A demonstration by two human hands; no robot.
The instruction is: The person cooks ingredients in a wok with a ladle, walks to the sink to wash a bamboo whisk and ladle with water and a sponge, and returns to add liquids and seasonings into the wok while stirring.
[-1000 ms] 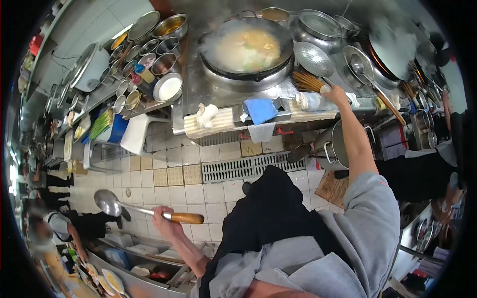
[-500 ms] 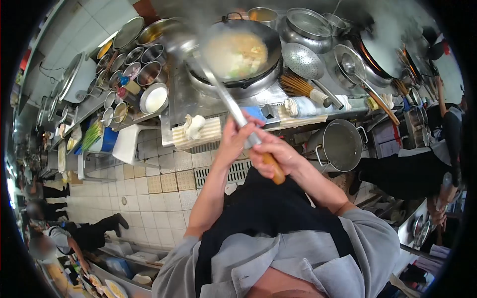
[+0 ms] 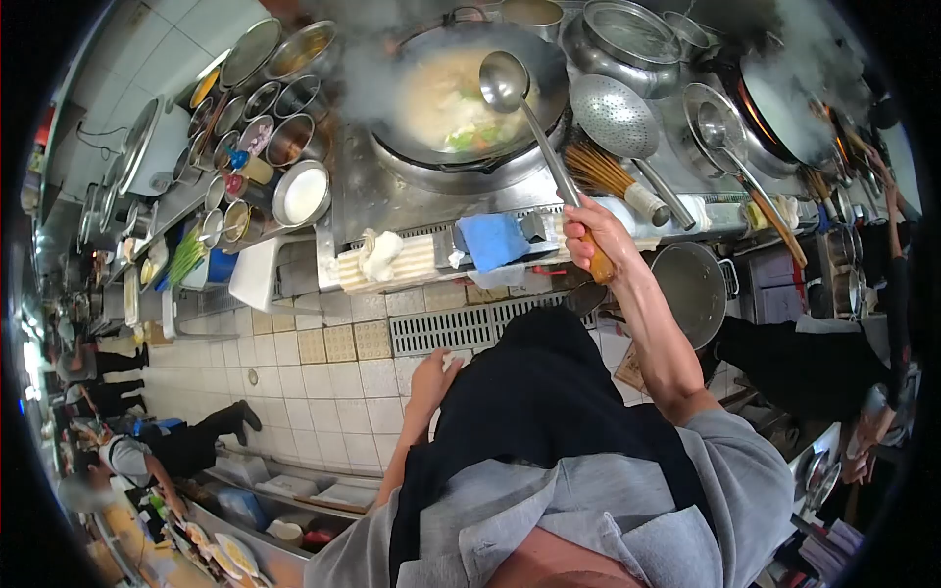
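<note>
My right hand [image 3: 594, 238] is wrapped round the wooden end of a long metal ladle [image 3: 552, 155]. The ladle's bowl hangs over the right part of a steaming black wok [image 3: 547, 86], whose pale broth [image 3: 433, 103] has green and orange pieces in it. Down at my left side, beside my black apron [image 3: 529, 392], my left hand [image 3: 430, 384] holds nothing, its fingers loosely apart. A blue cloth [image 3: 492, 241] lies on the stove's front edge between the hands and the wok.
A perforated skimmer [image 3: 616, 116] and a bamboo brush [image 3: 608, 181] lie right of the wok. Several metal bowls, one with white contents [image 3: 302, 196], stand at left. A deep pot [image 3: 689, 294] is below the stove edge at right. Other people stand at both sides.
My left hand has come off the ladle and dropped to my side. My right hand has moved right and up, and the ladle's bowl has swung from the wok's left rim to over its right part.
</note>
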